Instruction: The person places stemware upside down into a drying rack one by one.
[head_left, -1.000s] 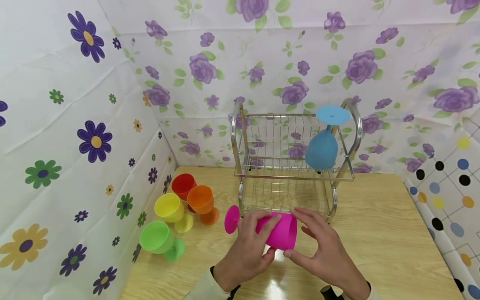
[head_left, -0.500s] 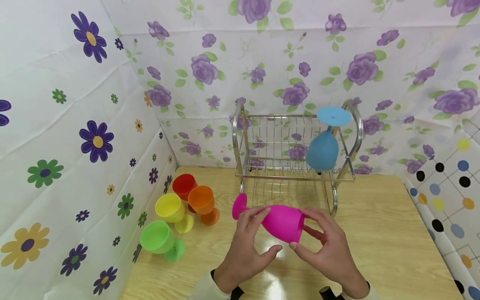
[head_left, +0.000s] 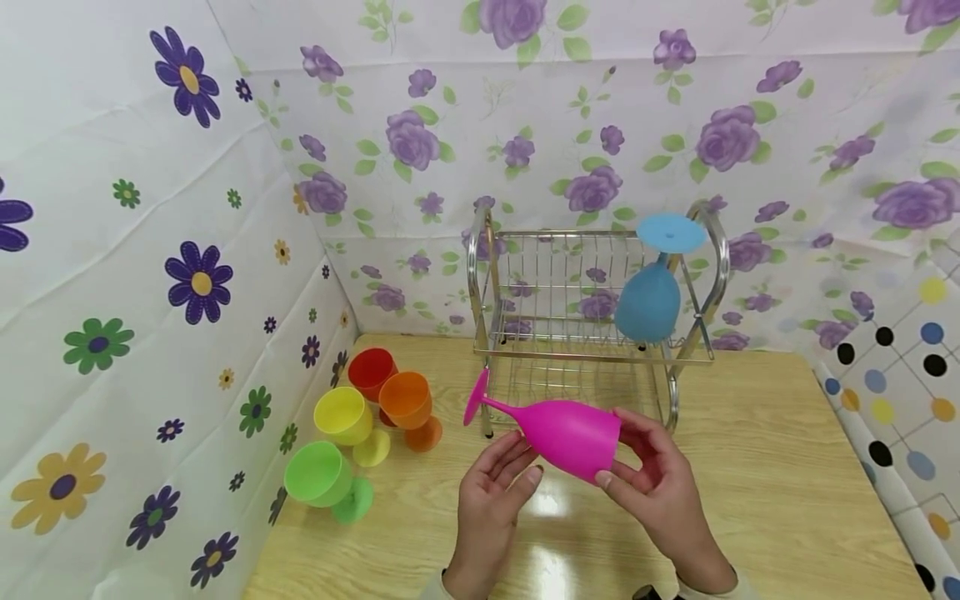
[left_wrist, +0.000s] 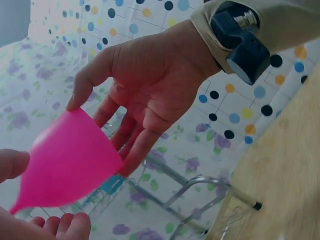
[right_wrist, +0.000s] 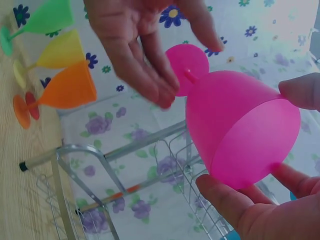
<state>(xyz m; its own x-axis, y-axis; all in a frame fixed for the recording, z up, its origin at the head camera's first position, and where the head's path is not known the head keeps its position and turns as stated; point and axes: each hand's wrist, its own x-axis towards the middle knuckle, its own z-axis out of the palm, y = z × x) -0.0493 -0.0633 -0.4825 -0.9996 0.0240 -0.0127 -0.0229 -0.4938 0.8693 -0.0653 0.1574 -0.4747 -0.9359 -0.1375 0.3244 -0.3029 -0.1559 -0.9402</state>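
A pink plastic goblet (head_left: 568, 435) lies tilted in the air in front of the rack, foot to the left and mouth to the right. At its rim, my right hand (head_left: 662, 492) pinches it between thumb and fingers. My left hand (head_left: 491, 504) is just below the stem, fingers loosely bent and thumb away from the bowl. In the right wrist view, the left fingertips (right_wrist: 165, 97) are close to the goblet's foot (right_wrist: 187, 65) without gripping it. The left wrist view shows the right thumb and fingers on opposite sides of the pink rim (left_wrist: 102, 137).
A two-tier metal dish rack (head_left: 592, 357) stands against the flowered backdrop. On its upper tier, a blue goblet (head_left: 648, 300) is upside down at the right. Red (head_left: 372, 371), orange (head_left: 406, 400), yellow (head_left: 342, 415) and green (head_left: 318, 473) goblets stand upright at the table's left.
My left hand has let go of the pink goblet and drawn back down from it. The goblet, in my right hand, has shifted a little right, its foot tipped higher.
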